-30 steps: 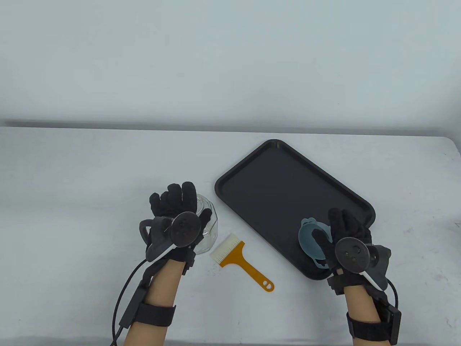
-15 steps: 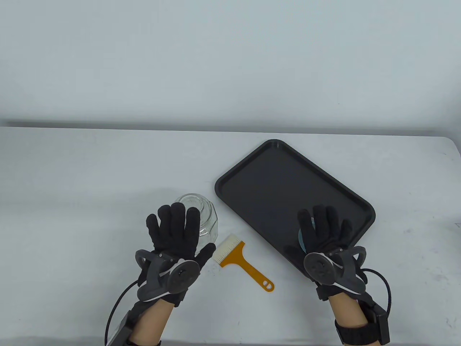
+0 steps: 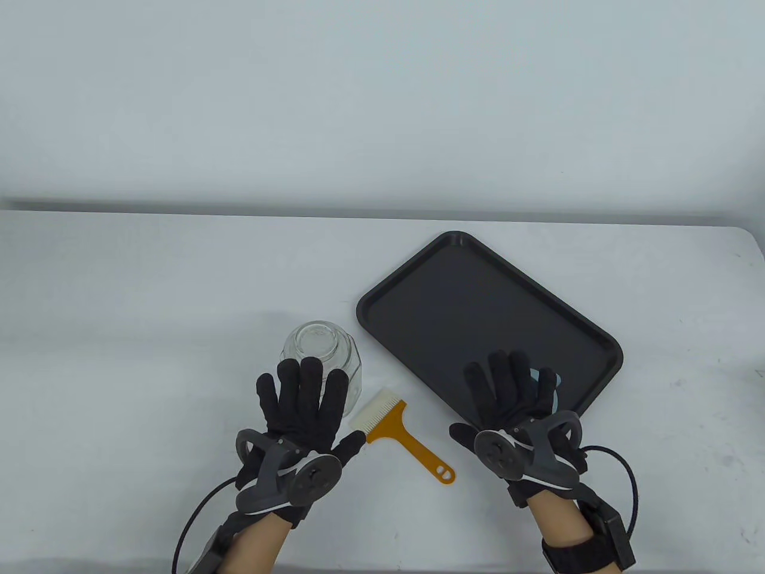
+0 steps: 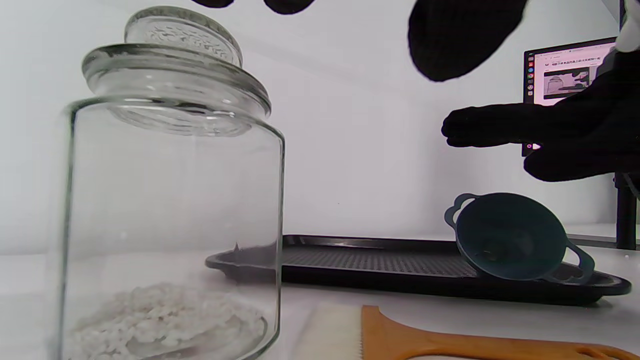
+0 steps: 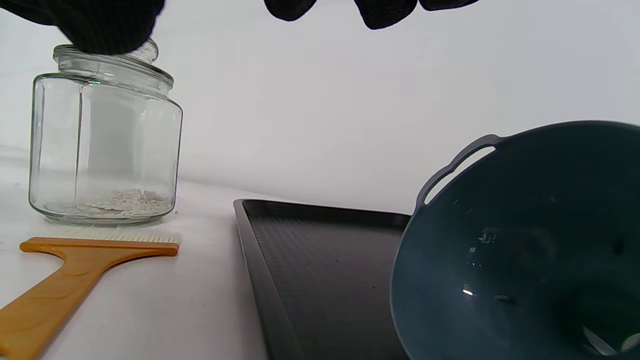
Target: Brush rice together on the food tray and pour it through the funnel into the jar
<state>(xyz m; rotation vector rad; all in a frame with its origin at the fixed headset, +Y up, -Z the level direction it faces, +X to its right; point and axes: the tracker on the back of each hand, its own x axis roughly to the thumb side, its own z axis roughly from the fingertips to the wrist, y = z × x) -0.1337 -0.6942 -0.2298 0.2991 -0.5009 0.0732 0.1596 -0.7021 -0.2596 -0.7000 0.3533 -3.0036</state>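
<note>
The glass jar point(image 3: 323, 353) stands on the table with its lid on and a little rice at its bottom point(image 4: 160, 315). My left hand point(image 3: 302, 400) is just in front of it, fingers straight, holding nothing. The black food tray point(image 3: 454, 299) lies to the right and shows no rice. The blue funnel point(image 3: 547, 382) lies on its side in the tray's near corner point(image 4: 515, 240), mostly hidden under my right hand point(image 3: 508, 388), which hovers flat with spread fingers. The orange brush point(image 3: 400, 430) with white bristles lies between the hands.
The white table point(image 3: 149, 287) runs out to the left and behind the jar. A monitor point(image 4: 570, 70) stands far off in the left wrist view.
My left hand let go of the jar and drew back toward the near edge. My right hand released the funnel onto the tray, flattened out and slid left and back.
</note>
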